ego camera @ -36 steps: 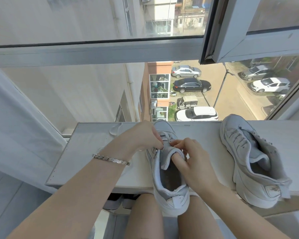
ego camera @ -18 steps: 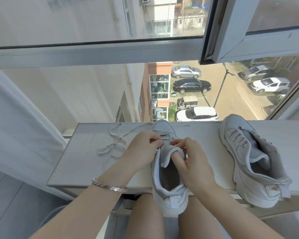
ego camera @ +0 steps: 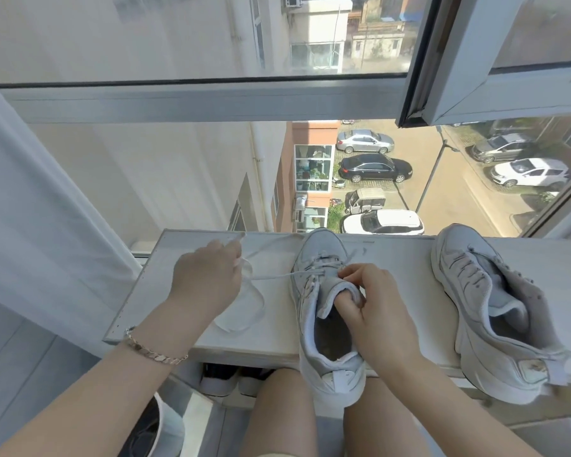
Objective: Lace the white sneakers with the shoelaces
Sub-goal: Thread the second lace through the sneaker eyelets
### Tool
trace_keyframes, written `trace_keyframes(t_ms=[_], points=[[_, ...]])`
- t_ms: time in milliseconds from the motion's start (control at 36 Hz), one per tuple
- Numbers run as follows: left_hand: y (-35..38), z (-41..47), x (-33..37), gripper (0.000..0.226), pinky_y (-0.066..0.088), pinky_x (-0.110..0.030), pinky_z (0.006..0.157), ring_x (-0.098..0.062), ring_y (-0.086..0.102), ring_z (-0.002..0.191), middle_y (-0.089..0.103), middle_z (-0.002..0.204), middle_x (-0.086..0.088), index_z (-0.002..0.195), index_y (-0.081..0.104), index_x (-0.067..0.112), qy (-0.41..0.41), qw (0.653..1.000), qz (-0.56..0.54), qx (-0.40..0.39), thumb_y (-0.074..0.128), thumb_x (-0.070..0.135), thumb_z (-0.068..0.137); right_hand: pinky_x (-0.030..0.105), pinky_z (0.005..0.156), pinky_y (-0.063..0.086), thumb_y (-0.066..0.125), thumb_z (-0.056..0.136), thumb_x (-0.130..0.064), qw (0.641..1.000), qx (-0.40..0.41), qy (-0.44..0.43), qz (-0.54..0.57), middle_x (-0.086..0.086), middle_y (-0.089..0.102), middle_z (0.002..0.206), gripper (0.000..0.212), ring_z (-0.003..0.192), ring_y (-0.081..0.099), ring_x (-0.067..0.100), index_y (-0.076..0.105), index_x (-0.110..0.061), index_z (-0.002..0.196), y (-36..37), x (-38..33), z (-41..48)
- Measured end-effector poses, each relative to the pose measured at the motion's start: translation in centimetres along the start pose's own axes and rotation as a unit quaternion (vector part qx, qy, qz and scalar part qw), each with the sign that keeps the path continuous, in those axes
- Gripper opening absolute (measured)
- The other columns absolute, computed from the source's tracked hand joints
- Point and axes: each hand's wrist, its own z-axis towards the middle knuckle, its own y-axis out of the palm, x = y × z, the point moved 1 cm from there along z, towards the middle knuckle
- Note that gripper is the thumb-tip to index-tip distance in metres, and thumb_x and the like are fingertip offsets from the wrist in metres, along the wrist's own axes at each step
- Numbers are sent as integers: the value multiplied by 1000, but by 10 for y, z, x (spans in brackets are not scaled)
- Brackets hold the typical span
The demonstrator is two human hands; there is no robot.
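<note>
Shoelace (ego camera: 271,276) taut rightward from left hand (ego camera: 208,282) pinch to sneaker (ego camera: 320,247) eyelets; right hand (ego camera: 376,311) pinching tongue (ego camera: 342,288).

Strong daylight comes in through the window frame (ego camera: 211,100) ahead, leaving the sunlit street outside pale and slightly washed out. The white counter (ego camera: 271,338) is evenly bright, with only faint, soft shadows beside the sneakers (ego camera: 482,301). The wide-angle lens bends lines near the edges, and the upper glass looks hazy.
</note>
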Motion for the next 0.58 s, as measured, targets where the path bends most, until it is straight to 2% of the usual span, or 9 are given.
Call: trace_keyframes(t_ms=[56,111,194,250,306,333,444,500,583], points=[[3,3,3,24,33,-32,89,-25,51,111,54,116,-4,114,61,21,14,993,-113,38,52,24,92,5,66,34,62,82,-18,1000,5,4,12,-24,48,87,30,89,43,2,41,-38,75,0,-1,0],[1,4,16,21,32,-31,93,-20,51,113,57,116,0,108,67,18,41,967,-239,81,59,23,90,5,66,34,65,79,-13,999,24,1,24,-22,48,88,32,87,44,0,44,-36,73,2,1,-1],[-5,1,45,26,35,-19,86,-2,49,104,56,108,15,113,64,24,69,911,-404,-42,61,32,88,6,64,36,70,74,-7,998,61,-5,33,-17,43,92,22,87,46,-7,53,-22,73,5,7,-2],[-5,2,61,19,37,-13,74,1,51,93,58,99,17,104,65,27,92,899,-419,-91,64,33,86,7,64,38,71,72,-8,997,66,1,31,-15,43,91,16,87,47,-8,58,-17,75,5,10,-2],[-6,5,69,2,37,-15,68,-1,51,81,57,86,14,85,64,26,102,897,-420,-95,66,26,86,8,65,38,72,72,-7,997,69,-4,26,-14,45,88,18,86,47,-5,57,-17,74,5,11,-3],[-6,7,71,8,38,-15,66,-2,51,76,56,81,13,78,62,25,104,896,-419,-101,66,24,86,8,64,38,72,72,-7,997,70,-5,24,-14,45,87,18,86,47,-4,57,-18,74,5,11,-2],[-8,12,72,9,38,-17,64,-3,47,69,53,77,9,80,60,20,117,906,-385,-134,65,25,87,10,62,38,72,72,-9,998,67,-4,19,-14,45,85,20,86,47,-1,55,-20,74,6,10,-2],[-8,14,72,11,38,-20,62,-9,47,65,54,73,2,80,61,16,103,914,-368,-138,63,25,87,9,62,38,71,72,-10,998,65,-3,19,-13,45,85,20,85,47,-1,54,-21,74,6,8,-2],[-9,16,71,20,27,-16,45,-19,36,60,40,65,-9,72,54,12,67,919,-349,-173,60,25,86,9,61,37,71,73,-11,998,63,-2,16,-14,45,84,22,83,47,-3,52,-22,73,5,7,-2]])
